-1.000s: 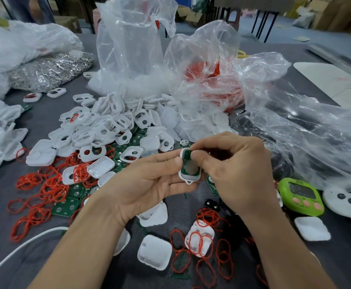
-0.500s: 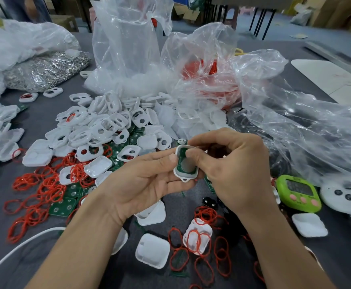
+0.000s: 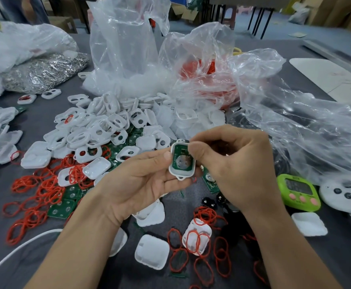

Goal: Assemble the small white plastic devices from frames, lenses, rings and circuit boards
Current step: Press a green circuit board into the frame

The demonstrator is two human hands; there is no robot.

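Left hand fingers curled, pinch white frame at left edge. Right hand thumb moved off circuit board centre to top-right corner, pinching. Board likely seated; ring or lens next.

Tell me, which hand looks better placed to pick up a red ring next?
Probably the right hand. The left hand holds the half-built device, so it is busy; the right only pinches its top edge, and red rings lie below its wrist.

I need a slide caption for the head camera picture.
Left hand and right hand hold a white frame with a green circuit board inside, above scattered red rings.
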